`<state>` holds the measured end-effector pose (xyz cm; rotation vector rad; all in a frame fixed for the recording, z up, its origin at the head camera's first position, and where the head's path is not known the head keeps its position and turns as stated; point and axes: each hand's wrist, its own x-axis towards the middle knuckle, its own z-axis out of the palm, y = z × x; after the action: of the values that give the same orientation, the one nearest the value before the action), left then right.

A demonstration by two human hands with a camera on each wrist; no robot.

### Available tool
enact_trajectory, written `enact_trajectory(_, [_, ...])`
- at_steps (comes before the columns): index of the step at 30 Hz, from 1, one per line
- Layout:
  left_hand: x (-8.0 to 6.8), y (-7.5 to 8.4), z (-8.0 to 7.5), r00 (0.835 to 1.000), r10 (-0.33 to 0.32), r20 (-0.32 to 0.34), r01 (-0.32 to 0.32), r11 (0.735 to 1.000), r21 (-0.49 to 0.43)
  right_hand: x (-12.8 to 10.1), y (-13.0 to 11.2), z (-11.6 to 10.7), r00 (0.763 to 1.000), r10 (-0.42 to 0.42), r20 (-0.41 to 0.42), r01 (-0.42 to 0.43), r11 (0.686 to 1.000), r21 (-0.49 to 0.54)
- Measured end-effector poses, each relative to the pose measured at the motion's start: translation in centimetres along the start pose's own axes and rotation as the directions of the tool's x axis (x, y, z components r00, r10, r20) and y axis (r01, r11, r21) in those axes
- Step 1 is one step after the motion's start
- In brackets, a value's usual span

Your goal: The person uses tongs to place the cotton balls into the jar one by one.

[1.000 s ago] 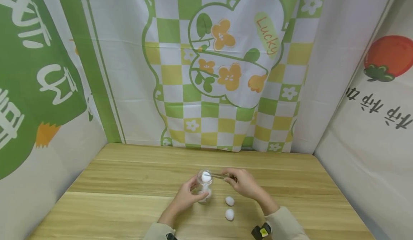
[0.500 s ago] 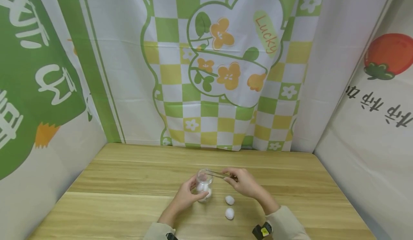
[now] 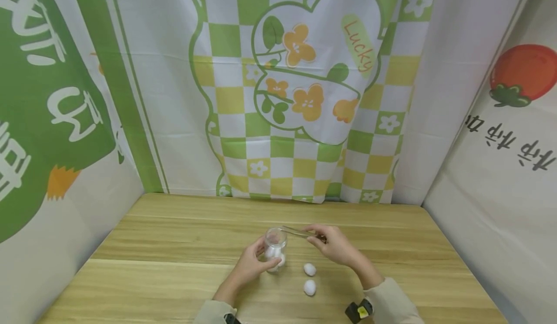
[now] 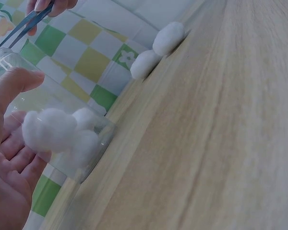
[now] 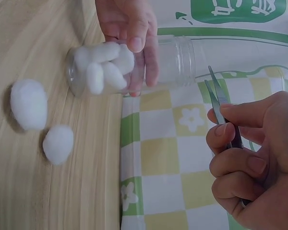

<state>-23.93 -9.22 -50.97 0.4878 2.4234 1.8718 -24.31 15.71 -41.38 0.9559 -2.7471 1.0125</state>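
The left hand (image 3: pixel 249 268) curls its fingers and thumb around a small clear glass jar (image 3: pixel 275 250) that stands upright on the wooden surface (image 3: pixel 174 246), the thumb against the near side of the glass and the fingers wrapped behind it. The right hand (image 3: pixel 335 244) pinches a pair of metal tweezers (image 3: pixel 298 233) between thumb and forefinger, with the other fingers curled beneath; the tweezers' tips are slightly apart, hold nothing, and sit just beside the jar's open mouth, above its rim. Inside the jar lie several white cotton balls (image 5: pixel 104 64), bunched together in its lower part and pressed against the glass; the upper part up to the threaded neck holds none. Two more cotton balls rest on the surface to the right of the jar, near each other but apart: the farther cotton ball (image 3: pixel 309 269) lies just below the right hand, and the nearer cotton ball (image 3: pixel 309 287) lies closer to the person. Beige sleeves cover both forearms, and a dark wrist device (image 3: pixel 358 310) sits on the right wrist. Behind the surface hangs a green and yellow checkered cloth (image 3: pixel 300 87) printed with flowers and the word "Lucky".
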Motion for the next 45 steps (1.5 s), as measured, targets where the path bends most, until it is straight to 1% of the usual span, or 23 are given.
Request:
enact_trajectory(6, [0.0,0.2,0.0,1.0,-0.007,0.007,0.007,1.0,-0.003,-0.4,0.5,-0.4,0.998,0.065,0.026,-0.066,0.997,0.048])
enact_trajectory(13, [-0.1,0.3,-0.1,1.0,-0.014,0.019,0.014,1.0,-0.015,-1.0,0.9,-0.8,0.999,0.049,0.016,-0.049,0.999,0.015])
enact_trajectory(22, [-0.1,0.4,-0.1,1.0,-0.011,0.021,0.012,1.0,-0.015,-1.7,1.8,-0.6,0.999,0.035,0.024,-0.036,0.998,0.044])
enact_trajectory(31, [0.0,0.2,0.0,1.0,-0.002,0.003,0.002,1.0,-0.003,-2.3,2.6,-0.5,0.999,0.029,0.021,-0.029,0.999,-0.017])
enact_trajectory(38, [0.1,-0.1,0.0,1.0,-0.018,-0.007,0.018,1.0,0.011,-2.8,3.3,-0.4,0.998,0.052,0.032,-0.052,0.999,-0.015])
enact_trajectory(42, [0.1,-0.1,0.0,1.0,-0.023,-0.005,0.023,1.0,0.004,-3.1,3.9,-0.3,0.995,0.082,0.059,-0.082,0.997,-0.005])
enact_trajectory(45, [0.1,0.0,0.0,1.0,-0.02,-0.003,0.02,1.0,-0.002,-3.4,4.3,-0.2,0.993,0.086,0.081,-0.087,0.996,0.006])
